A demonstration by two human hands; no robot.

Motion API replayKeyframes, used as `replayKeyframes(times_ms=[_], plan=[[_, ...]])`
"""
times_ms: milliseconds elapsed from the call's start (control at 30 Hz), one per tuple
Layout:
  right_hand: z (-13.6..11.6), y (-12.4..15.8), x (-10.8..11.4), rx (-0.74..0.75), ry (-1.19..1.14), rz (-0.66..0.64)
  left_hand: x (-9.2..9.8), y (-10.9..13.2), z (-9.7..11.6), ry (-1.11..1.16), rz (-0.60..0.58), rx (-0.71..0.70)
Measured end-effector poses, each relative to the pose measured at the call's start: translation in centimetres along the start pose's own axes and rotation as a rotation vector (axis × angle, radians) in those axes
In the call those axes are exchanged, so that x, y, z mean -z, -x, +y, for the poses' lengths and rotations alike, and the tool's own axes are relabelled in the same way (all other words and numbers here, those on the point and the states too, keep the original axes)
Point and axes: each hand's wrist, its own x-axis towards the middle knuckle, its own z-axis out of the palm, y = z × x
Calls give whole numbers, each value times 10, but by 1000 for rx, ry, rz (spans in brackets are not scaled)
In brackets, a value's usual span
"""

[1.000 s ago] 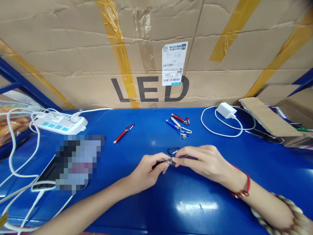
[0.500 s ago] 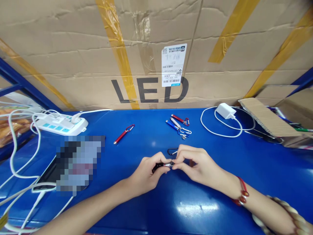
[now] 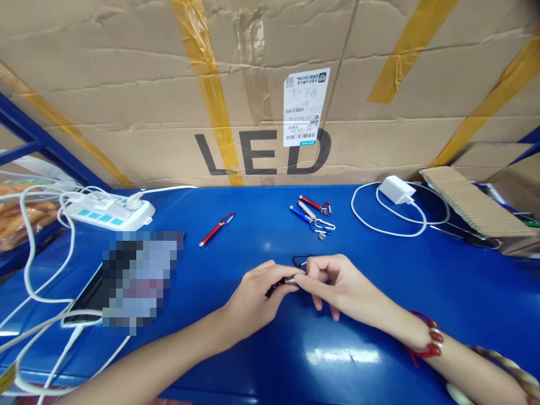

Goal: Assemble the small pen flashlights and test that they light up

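My left hand [image 3: 257,295] is closed around a small black keychain flashlight [image 3: 283,281], whose silver tip sticks out toward the right. My right hand [image 3: 337,284] pinches that silver tip with thumb and forefinger, the other fingers loosely curled. Both hands rest low over the blue tabletop [image 3: 295,349]. A dark carabiner clip [image 3: 301,259] lies on the table just behind the fingers. A red bead bracelet [image 3: 428,337] is on my right wrist.
A red keychain flashlight [image 3: 216,229] lies left of centre; a small pile of red, blue and silver ones [image 3: 313,216] lies behind. White charger and cable [image 3: 396,190] at right, power strip [image 3: 110,212] and a phone [image 3: 90,295] at left. Large "LED" cardboard box [image 3: 270,84] behind.
My right hand has turned and its lower fingers have spread out while still pinching the flashlight tip. The view shifted slightly to the left.
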Motion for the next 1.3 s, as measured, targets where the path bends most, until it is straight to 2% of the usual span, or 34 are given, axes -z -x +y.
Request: replayKeyframes(times_ms=[67, 233, 333, 400, 633, 800, 900, 1100, 1300], plan=[[0, 0, 0, 66, 89, 59, 1, -1, 2, 13, 1, 31], [-3, 1, 5, 436, 436, 349, 2, -2, 4, 46, 7, 52], [-4, 2, 10, 580, 495, 349, 3, -1, 2, 58, -2, 54], [-3, 2, 13, 614, 504, 310, 4, 0, 1, 46, -23, 56], [-4, -1, 18, 436, 415, 218, 5, 0, 3, -1, -139, 27], [-6, -1, 15, 416, 355, 189, 5, 3, 3, 62, -202, 76], [-4, -2, 13, 398, 327, 184, 3, 5, -1, 76, -185, 67], [3, -3, 10, 376, 331, 184, -1, 5, -7, 47, -89, -54], [1, -3, 4, 328, 302, 242, -1, 5, -7, -24, 11, -63]])
